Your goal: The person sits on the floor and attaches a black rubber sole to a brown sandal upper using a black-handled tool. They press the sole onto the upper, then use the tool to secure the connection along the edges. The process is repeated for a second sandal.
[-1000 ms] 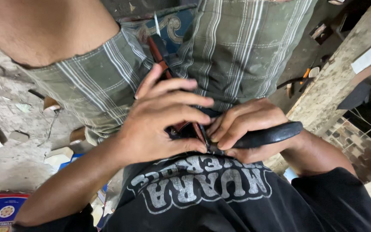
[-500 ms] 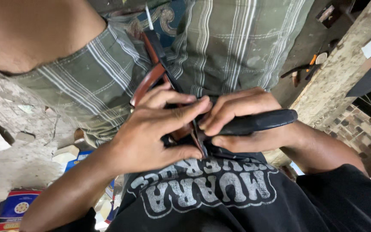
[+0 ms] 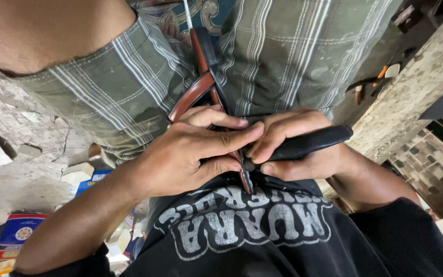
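Observation:
I look down at my lap, in green plaid shorts (image 3: 293, 51) and a black printed shirt (image 3: 262, 241). My left hand (image 3: 190, 154) pinches a brown leather strap (image 3: 193, 95) that loops up between my knees. My right hand (image 3: 293, 149) is closed around a tool with a black handle (image 3: 316, 141) that sticks out to the right. The fingertips of both hands meet at the strap's lower end, where a narrow brown piece (image 3: 245, 179) pokes out below them. The tool's working tip is hidden by my fingers.
Small boxes (image 3: 16, 233) and scraps lie on the rough concrete floor at the left. A worn wooden beam (image 3: 411, 97) runs along the right, with tools (image 3: 380, 77) beside it and a tiled wall (image 3: 437, 169) beyond.
My left fingers have slid right along the strap to meet my right fingertips. The strap loop shows more above my hands. The view has drifted a little downward.

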